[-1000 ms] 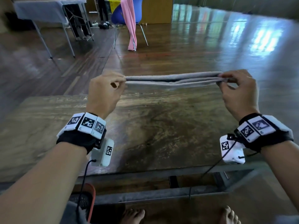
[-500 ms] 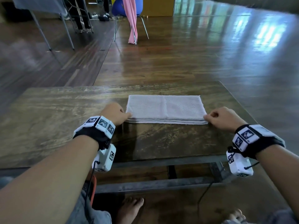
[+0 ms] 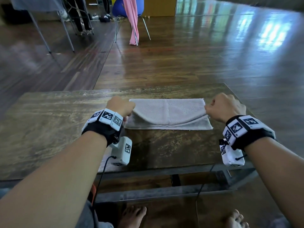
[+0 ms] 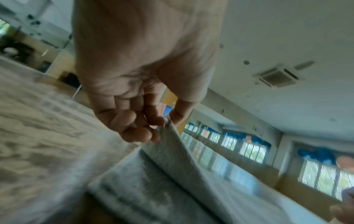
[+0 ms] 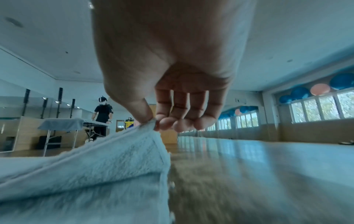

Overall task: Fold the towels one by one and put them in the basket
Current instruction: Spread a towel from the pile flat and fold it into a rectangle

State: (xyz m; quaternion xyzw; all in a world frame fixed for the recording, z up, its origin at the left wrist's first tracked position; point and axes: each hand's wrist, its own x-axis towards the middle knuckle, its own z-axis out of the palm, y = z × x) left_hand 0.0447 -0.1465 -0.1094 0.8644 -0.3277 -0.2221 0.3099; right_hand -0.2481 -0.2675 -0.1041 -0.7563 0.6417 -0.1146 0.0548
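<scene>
A pale grey towel (image 3: pixel 167 111) lies folded on the wooden table (image 3: pixel 49 129), long side facing me. My left hand (image 3: pixel 127 111) pinches the left near corner of its upper layer. My right hand (image 3: pixel 207 111) pinches the right near corner. Both corners are raised off the lower layer, and the lifted edge sags in the middle. In the left wrist view my left hand (image 4: pixel 162 122) has thumb and fingers closed on the towel (image 4: pixel 172 166) edge. In the right wrist view my right hand (image 5: pixel 154 122) holds the towel (image 5: pixel 105 166) corner between thumb and forefinger. No basket is in view.
A pink towel (image 3: pixel 131 18) hangs over a blue chair (image 3: pixel 118 7) on the floor beyond the table. A folding table (image 3: pixel 41 4) stands at the far left, and a person (image 5: pixel 103 112) in black stands by it. The table's right edge (image 3: pixel 238 99) is close to my right hand.
A second ago I held the towel stretched in the air. I then laid it flat on the table, and both hands have now lifted the near corners of its upper layer away from me.
</scene>
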